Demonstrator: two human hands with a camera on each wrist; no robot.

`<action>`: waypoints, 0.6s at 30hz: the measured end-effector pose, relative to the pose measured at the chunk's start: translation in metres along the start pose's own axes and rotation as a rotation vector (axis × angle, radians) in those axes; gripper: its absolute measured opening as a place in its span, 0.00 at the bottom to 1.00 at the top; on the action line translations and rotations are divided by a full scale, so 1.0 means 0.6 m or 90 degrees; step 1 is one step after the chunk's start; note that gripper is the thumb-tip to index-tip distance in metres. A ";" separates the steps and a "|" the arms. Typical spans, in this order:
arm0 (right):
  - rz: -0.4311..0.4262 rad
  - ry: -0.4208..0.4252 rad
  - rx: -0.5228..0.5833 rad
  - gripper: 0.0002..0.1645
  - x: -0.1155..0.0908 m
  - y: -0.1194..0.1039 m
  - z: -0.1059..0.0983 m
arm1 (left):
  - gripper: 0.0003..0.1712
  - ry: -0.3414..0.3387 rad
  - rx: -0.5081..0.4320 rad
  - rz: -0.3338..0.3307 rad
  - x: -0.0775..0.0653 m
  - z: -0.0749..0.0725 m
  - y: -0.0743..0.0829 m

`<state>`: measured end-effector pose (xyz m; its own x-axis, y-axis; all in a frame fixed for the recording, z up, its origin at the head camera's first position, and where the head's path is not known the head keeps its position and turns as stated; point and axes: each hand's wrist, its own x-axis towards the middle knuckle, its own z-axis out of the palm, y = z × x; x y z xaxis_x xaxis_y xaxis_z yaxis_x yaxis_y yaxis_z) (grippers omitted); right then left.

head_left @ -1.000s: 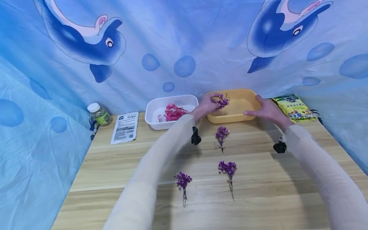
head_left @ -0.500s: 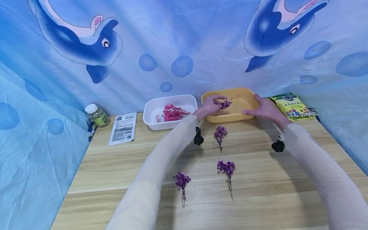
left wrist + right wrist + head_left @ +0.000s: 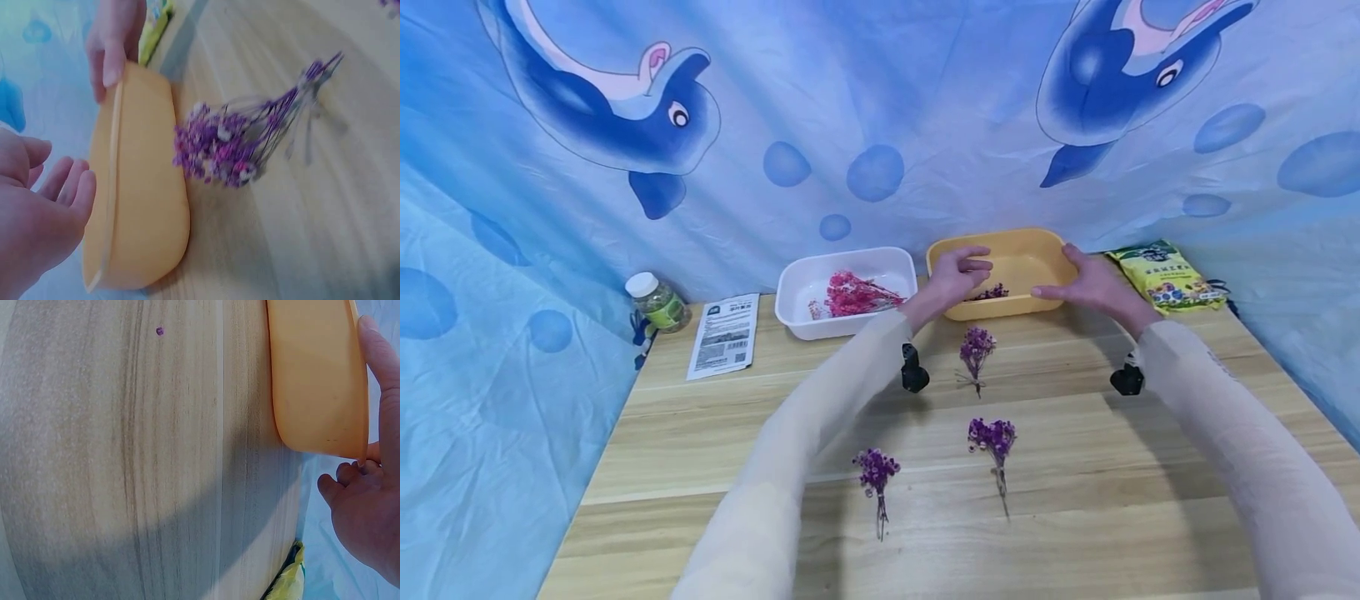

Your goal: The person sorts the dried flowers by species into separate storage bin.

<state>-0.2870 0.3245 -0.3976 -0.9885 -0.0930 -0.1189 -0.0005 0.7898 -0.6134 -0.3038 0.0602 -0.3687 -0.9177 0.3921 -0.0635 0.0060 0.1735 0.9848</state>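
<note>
My left hand (image 3: 955, 275) hangs over the left part of the yellow plastic basin (image 3: 1026, 307), its fingers loosely parted and holding nothing. Below it, a purple dried-flower bunch (image 3: 994, 292) lies inside the basin, partly hidden by the front wall. At the basin's right end my right hand (image 3: 1093, 287) grips the rim, thumb along the front edge and fingers round the side. Just in front of the basin lies another purple bunch (image 3: 219, 144), stems toward the person. Two more purple bunches, one on the left (image 3: 876, 473) and one on the right (image 3: 994, 440), rest nearer.
Left of the yellow basin stands a white basin (image 3: 801, 321) with pink dried flowers (image 3: 853, 293). Farther left are a printed packet (image 3: 724, 335) and a lidded jar (image 3: 657, 302). A yellow-green bag (image 3: 1167, 279) lies right of my right hand. Behind hangs a blue curtain (image 3: 955, 167).
My left hand has let go of a purple flower bunch, which now lies in the yellow basin, and its fingers have risen and spread. The right hand keeps its grip on the rim.
</note>
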 end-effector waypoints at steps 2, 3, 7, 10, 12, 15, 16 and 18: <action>0.001 -0.001 -0.001 0.74 0.000 0.000 0.000 | 0.23 0.013 -0.002 0.027 -0.017 -0.001 0.000; 0.001 -0.002 -0.002 0.74 -0.001 0.000 0.000 | 0.23 0.020 -0.002 0.039 -0.026 -0.002 -0.001; -0.002 -0.010 -0.005 0.75 -0.003 -0.002 0.000 | 0.26 0.032 -0.015 0.067 -0.071 -0.004 -0.006; -0.007 -0.004 -0.015 0.76 -0.003 -0.002 -0.002 | 0.28 0.043 -0.006 0.068 -0.104 -0.004 -0.012; -0.011 0.002 -0.021 0.77 -0.003 -0.001 -0.004 | 0.29 0.053 0.015 0.056 -0.124 -0.001 -0.019; -0.011 0.001 -0.019 0.78 -0.001 0.001 -0.004 | 0.32 0.060 0.059 0.034 -0.148 0.006 -0.037; -0.011 0.000 -0.016 0.78 -0.001 0.001 -0.004 | 0.34 0.063 0.082 0.024 -0.154 0.009 -0.044; -0.012 -0.004 -0.012 0.78 -0.001 0.003 -0.003 | 0.37 0.065 0.138 0.011 -0.165 0.015 -0.057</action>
<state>-0.2866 0.3270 -0.3975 -0.9874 -0.1114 -0.1120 -0.0220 0.7992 -0.6006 -0.2094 0.0235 -0.3976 -0.9518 0.3061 -0.0189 0.0978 0.3613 0.9273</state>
